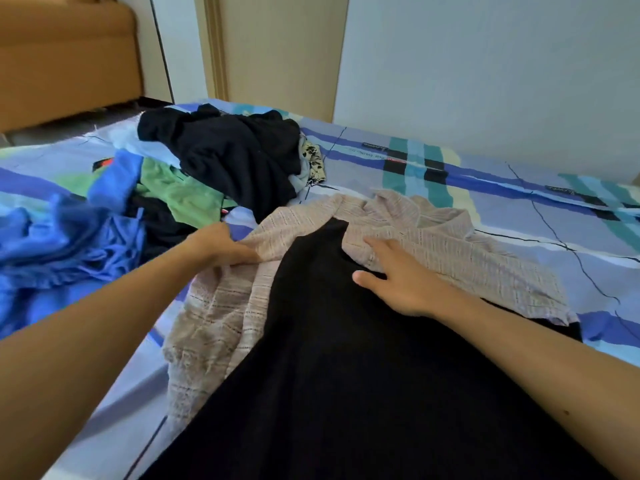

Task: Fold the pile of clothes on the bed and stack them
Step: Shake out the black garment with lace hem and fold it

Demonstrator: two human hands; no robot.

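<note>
I'm spreading the beige woven shirt [450, 247] flat, left hand [225, 249] pinching its left edge, right hand [401, 278] open and pressing; next, I'd fold that edge across.

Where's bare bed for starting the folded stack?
Free: the sheet right of the beige shirt, up to the wall. The near-left sheet beside the shirt is bare too. Crowded: the pile of clothes far left; the middle lies under the shirt and black garment.
</note>
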